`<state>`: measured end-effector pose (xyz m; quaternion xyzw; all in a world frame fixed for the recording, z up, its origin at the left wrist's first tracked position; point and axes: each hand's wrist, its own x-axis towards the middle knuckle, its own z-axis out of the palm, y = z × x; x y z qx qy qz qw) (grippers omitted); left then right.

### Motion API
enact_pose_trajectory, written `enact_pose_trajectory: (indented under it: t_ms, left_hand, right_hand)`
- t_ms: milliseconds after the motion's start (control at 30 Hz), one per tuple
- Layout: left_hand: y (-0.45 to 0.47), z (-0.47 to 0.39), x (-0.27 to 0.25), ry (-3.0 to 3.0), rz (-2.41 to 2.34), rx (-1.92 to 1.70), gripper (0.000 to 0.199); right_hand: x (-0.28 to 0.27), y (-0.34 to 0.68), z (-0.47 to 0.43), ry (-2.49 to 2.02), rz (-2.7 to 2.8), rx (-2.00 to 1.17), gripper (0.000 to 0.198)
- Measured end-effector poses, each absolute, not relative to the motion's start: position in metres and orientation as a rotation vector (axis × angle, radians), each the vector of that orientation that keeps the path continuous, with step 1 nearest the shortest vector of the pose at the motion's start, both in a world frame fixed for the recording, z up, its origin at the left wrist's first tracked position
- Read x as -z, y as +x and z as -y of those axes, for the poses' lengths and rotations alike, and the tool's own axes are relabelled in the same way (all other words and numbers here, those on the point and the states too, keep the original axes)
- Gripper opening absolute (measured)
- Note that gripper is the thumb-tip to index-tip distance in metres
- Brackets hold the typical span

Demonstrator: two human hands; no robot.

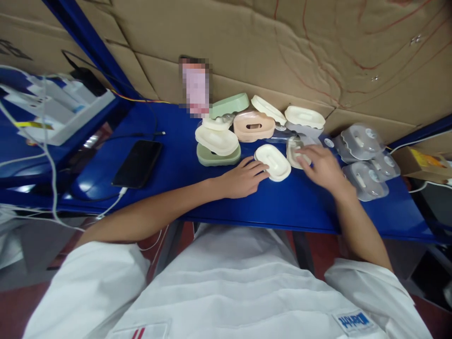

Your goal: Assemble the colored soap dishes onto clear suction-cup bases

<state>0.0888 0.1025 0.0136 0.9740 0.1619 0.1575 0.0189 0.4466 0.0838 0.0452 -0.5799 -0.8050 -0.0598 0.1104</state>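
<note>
On the blue counter [219,202]: a person in a white top is sitting with both bare forearms stretched across a smooth, glossy surface.
Left hand [243,178]: lying palm down, fingers loosely spread and holding nothing, its fingertips touching the near-left edge of the white oval tray.
White oval tray [273,162]: sitting flat between the two hands, a matte moulded plastic piece with rounded ends and a shallow slot down its middle; its long axis is running from far-left to near-right.
Right hand [323,165]: resting palm down with fingers partly curled over a second white piece [294,153], just beside the oval tray; whether it is gripping that piece cannot be told.
Pile behind the hands: a sage-green dish [218,157] is carrying a white oval lid [216,140], a peach-pink dish [253,126] with a slot in its wall is standing next to it, and more white lids are leaning against the creased cardboard wall [282,47].
Right side: clear, ribbed plastic shells [363,160] are lying in a loose cluster, well apart from the oval tray.
Left side: a black phone [137,163] is lying face up, a white cable at its near end.
</note>
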Motion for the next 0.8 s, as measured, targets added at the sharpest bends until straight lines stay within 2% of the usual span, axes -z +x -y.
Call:
enact_pose_trajectory:
  t_ms: [233, 367, 500, 633, 800]
  left_hand:
    - [0.084, -0.093, -0.011, 3.136, -0.172, -0.532, 0.029]
    - [0.075, -0.092, -0.022, 3.142, -0.254, -0.530, 0.032]
    - [0.068, -0.096, -0.033, 3.202, -0.428, -0.521, 0.020]
    - [0.065, -0.097, -0.035, 3.254, -0.480, -0.448, 0.016]
    - [0.067, -0.093, -0.029, 3.262, -0.470, -0.443, 0.013]
  right_hand:
    - [-0.020, 0.378, -0.082, -1.377, 2.507, 0.039, 0.052]
    - [-0.032, 0.366, -0.093, -1.290, 2.473, 0.215, 0.054]
    - [-0.050, 0.340, -0.127, -1.257, 2.500, 0.383, 0.057]
    - [-0.069, 0.323, -0.144, -1.278, 2.495, 0.467, 0.036]
    - [-0.079, 0.336, -0.100, -1.140, 2.384, 0.387, 0.026]
